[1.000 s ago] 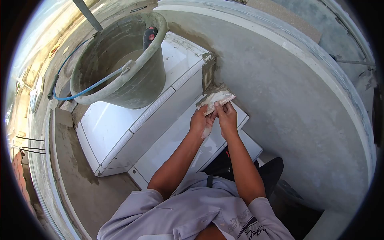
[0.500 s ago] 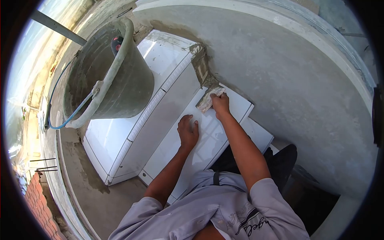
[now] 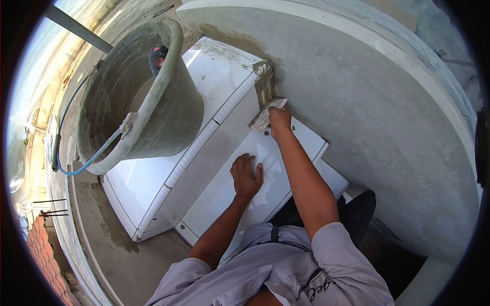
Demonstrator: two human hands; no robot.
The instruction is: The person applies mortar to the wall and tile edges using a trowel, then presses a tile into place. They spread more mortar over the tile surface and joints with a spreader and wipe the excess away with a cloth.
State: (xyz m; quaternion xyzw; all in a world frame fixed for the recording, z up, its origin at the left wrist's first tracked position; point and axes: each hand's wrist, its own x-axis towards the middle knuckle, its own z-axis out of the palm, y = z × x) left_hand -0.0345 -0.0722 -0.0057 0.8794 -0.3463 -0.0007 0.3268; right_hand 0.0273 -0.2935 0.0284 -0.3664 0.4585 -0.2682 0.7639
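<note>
My right hand [image 3: 279, 120] grips a flat, mortar-smeared piece [image 3: 266, 116] by its right end, where the white tiled step meets the grey wall. What the piece is made of is hard to tell. My left hand [image 3: 246, 176] rests with fingers apart on the lower white tiled step [image 3: 265, 153], holding nothing. Small dark mortar spots lie on the tile beside the piece. Behind, the higher tiled step [image 3: 148, 178] has a ridged edge strip, and grey mortar shows in the gap at its wall end.
A large mortar-stained bucket [image 3: 173, 115] with a blue handle stands on the higher step, a black and red object [image 3: 158, 60] inside it. A curved grey plastered wall [image 3: 377, 112] bounds the right side. Red roof tiles [image 3: 45, 255] show at lower left.
My right hand has lifted the piece up off the lower tile, towards the corner by the higher step. My left hand has shifted slightly right and down in the view.
</note>
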